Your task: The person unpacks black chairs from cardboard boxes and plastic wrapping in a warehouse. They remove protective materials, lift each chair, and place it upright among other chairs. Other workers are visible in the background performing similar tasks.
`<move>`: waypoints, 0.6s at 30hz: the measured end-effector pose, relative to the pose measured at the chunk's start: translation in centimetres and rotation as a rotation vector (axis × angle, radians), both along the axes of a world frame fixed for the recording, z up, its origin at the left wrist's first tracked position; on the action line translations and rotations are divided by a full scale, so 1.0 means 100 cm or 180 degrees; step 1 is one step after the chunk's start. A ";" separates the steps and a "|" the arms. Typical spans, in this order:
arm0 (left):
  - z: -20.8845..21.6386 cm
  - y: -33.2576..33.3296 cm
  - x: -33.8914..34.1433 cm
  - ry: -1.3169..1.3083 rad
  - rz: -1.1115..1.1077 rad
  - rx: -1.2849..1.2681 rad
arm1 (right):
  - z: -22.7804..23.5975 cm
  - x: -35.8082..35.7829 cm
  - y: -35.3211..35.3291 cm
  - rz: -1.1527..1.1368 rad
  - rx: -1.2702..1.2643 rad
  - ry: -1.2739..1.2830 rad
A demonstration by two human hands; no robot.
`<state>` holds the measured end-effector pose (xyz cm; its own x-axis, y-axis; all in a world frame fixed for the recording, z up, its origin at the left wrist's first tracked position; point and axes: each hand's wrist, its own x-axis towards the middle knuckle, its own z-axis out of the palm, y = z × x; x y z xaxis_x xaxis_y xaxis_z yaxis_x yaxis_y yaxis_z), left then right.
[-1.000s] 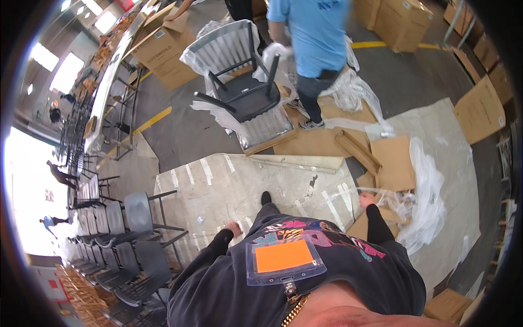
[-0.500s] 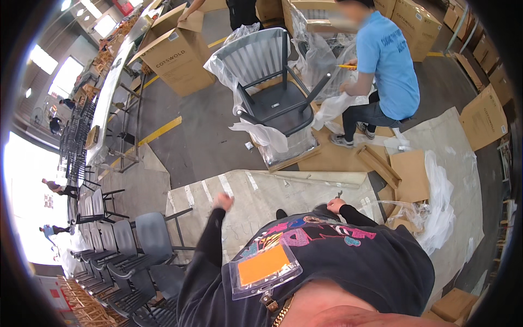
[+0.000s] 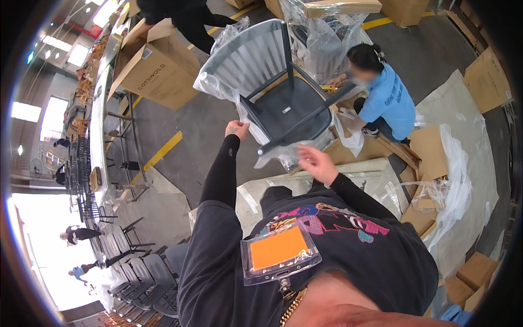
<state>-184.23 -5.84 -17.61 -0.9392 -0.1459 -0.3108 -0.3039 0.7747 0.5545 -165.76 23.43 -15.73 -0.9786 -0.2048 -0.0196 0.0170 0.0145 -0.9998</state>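
A dark grey armchair (image 3: pixel 283 111) with a slatted back stands tilted in front of me, a translucent plastic wrap (image 3: pixel 218 87) over its back and hanging along its near side. At the wrap's left edge is my left hand (image 3: pixel 237 129), fingers curled together; whether they pinch the plastic is too small to see. My right hand (image 3: pixel 318 165) is stretched out with fingers apart, just below the seat's front and beside a loose flap of plastic (image 3: pixel 277 156). I see nothing held in it.
A co-worker in a blue shirt (image 3: pixel 389 103) crouches right of the chair, holding something yellow. Another person in black (image 3: pixel 185 19) is beyond a large cardboard box (image 3: pixel 158 71). Flat cardboard (image 3: pixel 430 150) and crumpled plastic (image 3: pixel 457 180) lie at right. Grey chairs (image 3: pixel 147 272) stand lower left.
I have come closer to the chair, and both hands have reached forward to it. The small dark tool seen at my right hand no longer shows. The co-worker has crouched lower.
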 end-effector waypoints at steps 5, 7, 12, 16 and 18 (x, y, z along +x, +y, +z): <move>-0.018 0.003 -0.092 -0.0890 0.0990 0.1412 | 0.050 -0.065 -0.066 0.0690 0.0841 0.0995; -0.039 -0.014 -0.128 -0.1078 0.1144 0.1899 | 0.040 -0.081 -0.092 0.0891 0.0642 0.0575; -0.081 0.002 -0.220 -0.0829 0.1839 0.2111 | -0.002 -0.096 -0.139 -0.0277 0.1567 0.0488; -0.147 -0.025 -0.234 -0.0858 0.1873 0.2106 | -0.003 -0.103 -0.142 -0.0227 0.1106 0.0057; -0.143 -0.010 -0.233 -0.0952 0.2015 0.1897 | -0.001 -0.111 -0.140 -0.0001 0.1030 -0.0268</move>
